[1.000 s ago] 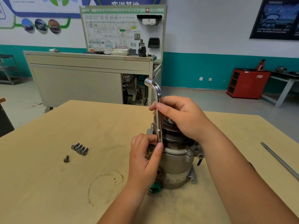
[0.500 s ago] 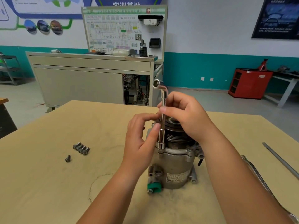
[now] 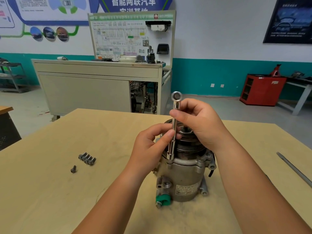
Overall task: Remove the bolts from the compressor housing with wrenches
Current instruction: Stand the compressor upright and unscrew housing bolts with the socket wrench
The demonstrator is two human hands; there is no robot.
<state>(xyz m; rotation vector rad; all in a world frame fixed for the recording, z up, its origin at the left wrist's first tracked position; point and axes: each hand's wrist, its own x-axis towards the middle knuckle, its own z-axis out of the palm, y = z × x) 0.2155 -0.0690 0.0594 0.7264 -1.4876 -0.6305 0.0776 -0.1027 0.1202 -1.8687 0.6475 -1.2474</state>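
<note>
From the head camera, the wrench (image 3: 173, 125) stands upright, its socket seated on the top rim of the compressor (image 3: 184, 179) on the table (image 3: 50, 191). Its bent top has swung from pointing left to facing the camera. The left hand (image 3: 150, 149) and right hand (image 3: 200, 125) both pinch the shaft, probably spinning another bolt out. Removed bolts (image 3: 87, 158) lie to the left.

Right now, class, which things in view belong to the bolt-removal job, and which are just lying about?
In the job:
silver L-shaped socket wrench, upright, pinched by left hand and right hand
grey metal compressor housing
row of loose dark steel bolts on the light wooden table

Lying about:
long grey metal rod at the table's right
red metal cabinet by the far wall
</note>
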